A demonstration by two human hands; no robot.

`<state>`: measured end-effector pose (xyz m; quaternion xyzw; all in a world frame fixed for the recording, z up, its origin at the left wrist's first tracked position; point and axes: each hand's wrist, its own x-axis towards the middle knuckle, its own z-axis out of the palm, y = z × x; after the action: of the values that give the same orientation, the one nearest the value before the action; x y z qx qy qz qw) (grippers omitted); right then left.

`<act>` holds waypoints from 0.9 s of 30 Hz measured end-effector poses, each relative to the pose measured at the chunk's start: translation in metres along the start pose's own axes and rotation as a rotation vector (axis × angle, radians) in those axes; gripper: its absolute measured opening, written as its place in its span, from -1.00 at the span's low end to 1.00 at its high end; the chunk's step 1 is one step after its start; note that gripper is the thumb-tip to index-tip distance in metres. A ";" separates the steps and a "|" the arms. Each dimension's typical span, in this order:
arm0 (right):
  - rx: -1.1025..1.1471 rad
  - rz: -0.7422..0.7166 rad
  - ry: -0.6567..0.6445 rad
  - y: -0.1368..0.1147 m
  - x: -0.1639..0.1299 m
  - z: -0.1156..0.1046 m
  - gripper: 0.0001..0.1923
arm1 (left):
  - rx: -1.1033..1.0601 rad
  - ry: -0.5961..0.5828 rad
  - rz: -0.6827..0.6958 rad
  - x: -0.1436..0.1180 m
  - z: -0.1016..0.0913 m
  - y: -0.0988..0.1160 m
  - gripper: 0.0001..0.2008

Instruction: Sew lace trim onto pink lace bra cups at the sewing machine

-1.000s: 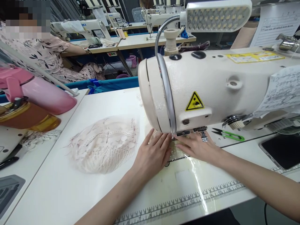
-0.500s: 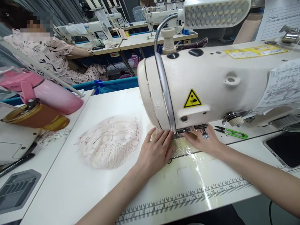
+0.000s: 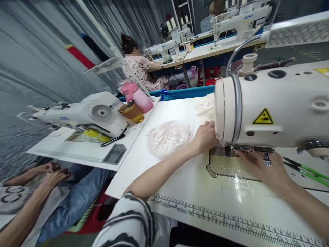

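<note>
Clock centered on the lace heap (image 3: 169, 139), 12 = far side. Surface (image 3: 185, 181) was white and glossy toward the near edge, printed ruler (image 3: 218, 218) along 5. Neighboring white machine (image 3: 100, 113) on its own top at 10, amber container (image 3: 132, 112) also 10, pink bottle (image 3: 140, 97) nearer 11. Blue fabric trough (image 3: 185, 92) ran past the far edge at 12. Room: gray curtain (image 3: 43, 68) at 10, seated co-worker (image 3: 138, 67) in a print top at 11, another machine (image 3: 241, 24) at 1, second co-worker's jeans (image 3: 79, 195) at 8. Heap itself: pale pinkish-white, openwork, darker loose threads on top, rounded outline, lying flat left of the sewing machine (image 3: 267, 106). More pale cloth (image 3: 205, 105) sat crumpled at 2, against the machine head. Left grip (image 3: 207, 137) was palm-down at 3, fingers partly behind the head; couldn't tell if it pinched anything. Right grip (image 3: 269, 168), past 3, reached under the head, blurred; couldn't tell either. Green snips (image 3: 309, 172) lay just beyond it.
</note>
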<state>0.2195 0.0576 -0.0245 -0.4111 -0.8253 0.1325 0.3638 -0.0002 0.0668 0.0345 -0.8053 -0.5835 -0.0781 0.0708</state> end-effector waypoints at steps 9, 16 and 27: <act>-0.084 0.154 -0.100 -0.004 0.005 -0.001 -0.40 | 0.211 0.062 -0.367 -0.084 -0.009 -0.013 -0.52; -0.077 0.026 -0.026 -0.006 0.006 0.001 -0.56 | 0.143 -0.171 -0.128 -0.142 -0.013 0.004 -0.52; -0.102 -0.472 -0.047 -0.010 0.010 -0.005 -0.64 | -0.255 0.066 0.194 -0.121 -0.025 0.058 -0.63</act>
<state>0.2136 0.0583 -0.0106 -0.2215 -0.9124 0.0114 0.3439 0.0168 -0.0684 0.0321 -0.8573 -0.4856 -0.1709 -0.0056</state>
